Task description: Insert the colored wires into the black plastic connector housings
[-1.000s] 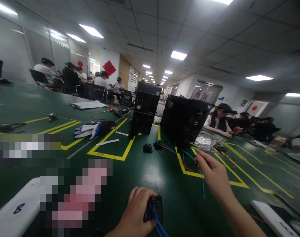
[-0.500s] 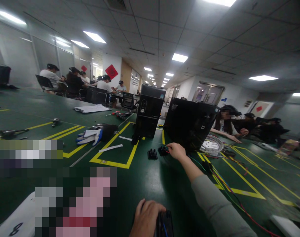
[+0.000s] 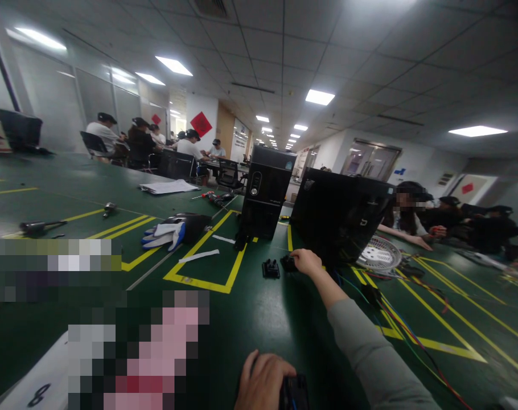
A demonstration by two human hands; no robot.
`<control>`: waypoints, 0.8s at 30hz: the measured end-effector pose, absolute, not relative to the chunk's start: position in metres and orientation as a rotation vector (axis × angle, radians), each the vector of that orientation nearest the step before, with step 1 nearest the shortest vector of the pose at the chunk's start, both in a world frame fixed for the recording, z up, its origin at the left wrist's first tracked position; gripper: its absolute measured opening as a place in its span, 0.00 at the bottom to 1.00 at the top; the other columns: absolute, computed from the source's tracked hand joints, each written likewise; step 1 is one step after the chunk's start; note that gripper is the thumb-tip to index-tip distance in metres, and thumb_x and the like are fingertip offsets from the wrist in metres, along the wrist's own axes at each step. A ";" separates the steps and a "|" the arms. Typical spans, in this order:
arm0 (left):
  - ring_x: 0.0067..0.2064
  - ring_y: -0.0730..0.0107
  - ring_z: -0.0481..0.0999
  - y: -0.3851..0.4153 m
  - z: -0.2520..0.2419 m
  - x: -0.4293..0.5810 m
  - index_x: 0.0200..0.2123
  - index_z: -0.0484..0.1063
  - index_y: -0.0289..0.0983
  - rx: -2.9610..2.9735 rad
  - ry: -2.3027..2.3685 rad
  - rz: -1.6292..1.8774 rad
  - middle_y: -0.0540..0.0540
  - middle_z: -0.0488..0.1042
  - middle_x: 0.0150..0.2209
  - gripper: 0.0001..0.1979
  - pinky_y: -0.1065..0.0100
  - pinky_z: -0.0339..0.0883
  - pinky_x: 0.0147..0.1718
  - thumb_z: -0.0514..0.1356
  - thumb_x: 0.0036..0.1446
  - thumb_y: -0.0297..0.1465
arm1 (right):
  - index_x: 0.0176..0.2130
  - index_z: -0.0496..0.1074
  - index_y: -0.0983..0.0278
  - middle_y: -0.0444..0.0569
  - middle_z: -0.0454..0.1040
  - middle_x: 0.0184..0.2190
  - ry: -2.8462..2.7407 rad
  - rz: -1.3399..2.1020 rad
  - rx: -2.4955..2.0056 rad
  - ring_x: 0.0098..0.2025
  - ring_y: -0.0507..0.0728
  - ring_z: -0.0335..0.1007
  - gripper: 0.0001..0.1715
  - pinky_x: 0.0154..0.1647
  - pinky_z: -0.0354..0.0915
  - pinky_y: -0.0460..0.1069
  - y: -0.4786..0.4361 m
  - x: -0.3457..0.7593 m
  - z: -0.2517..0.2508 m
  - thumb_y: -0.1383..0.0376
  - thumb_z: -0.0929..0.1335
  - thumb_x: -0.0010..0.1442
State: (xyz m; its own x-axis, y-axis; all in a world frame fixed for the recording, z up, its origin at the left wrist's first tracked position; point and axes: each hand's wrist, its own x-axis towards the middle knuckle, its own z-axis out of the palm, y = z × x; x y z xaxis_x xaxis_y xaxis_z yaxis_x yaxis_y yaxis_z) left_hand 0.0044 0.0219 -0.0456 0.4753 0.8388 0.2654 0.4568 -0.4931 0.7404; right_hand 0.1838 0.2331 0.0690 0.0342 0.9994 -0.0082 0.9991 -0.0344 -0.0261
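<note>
My left hand [image 3: 263,377] is at the bottom of the view, its fingers curled over the near side of a black box-shaped part [image 3: 296,393]. A blue wire shows on that part, whose lower end is cut off by the frame. Farther out, my right hand [image 3: 308,263] pinches a small black plastic part [image 3: 288,263] at the table surface; the fingertips partly hide it. Just left of it sits a similar black plastic part [image 3: 271,269] with two upright posts, apart from both hands.
Two black computer cases [image 3: 265,196] [image 3: 336,219] stand behind my right hand. A round white grille [image 3: 379,254] and coloured wires [image 3: 406,336] lie on the right. Gloves [image 3: 164,234], papers [image 3: 168,187] and tools lie left. A person [image 3: 406,219] sits across at the right.
The view has turned slightly left, so everything appears shifted right. My right hand stays at the small black part, and my left hand remains on the box-shaped part.
</note>
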 end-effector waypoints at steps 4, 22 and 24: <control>0.50 0.57 0.72 0.022 -0.044 0.005 0.44 0.67 0.46 2.137 1.085 0.827 0.50 0.75 0.43 0.15 0.47 0.51 0.57 0.62 0.52 0.33 | 0.51 0.67 0.63 0.52 0.68 0.52 -2.167 0.053 -2.274 0.48 0.59 0.69 0.17 0.48 0.67 0.59 0.236 0.182 0.065 0.60 0.65 0.64; 0.51 0.54 0.71 0.024 -0.049 0.002 0.45 0.67 0.47 2.114 1.013 0.830 0.50 0.75 0.44 0.27 0.48 0.51 0.58 0.69 0.43 0.46 | 0.51 0.68 0.65 0.52 0.69 0.50 -2.188 0.017 -2.421 0.47 0.58 0.69 0.17 0.46 0.68 0.58 0.260 0.166 0.064 0.60 0.66 0.64; 0.51 0.55 0.71 0.024 -0.048 0.002 0.45 0.67 0.46 2.103 1.021 0.831 0.50 0.75 0.44 0.24 0.48 0.50 0.58 0.68 0.45 0.44 | 0.50 0.68 0.65 0.52 0.70 0.49 -2.195 0.000 -2.415 0.46 0.58 0.70 0.17 0.45 0.68 0.57 0.258 0.166 0.063 0.61 0.66 0.64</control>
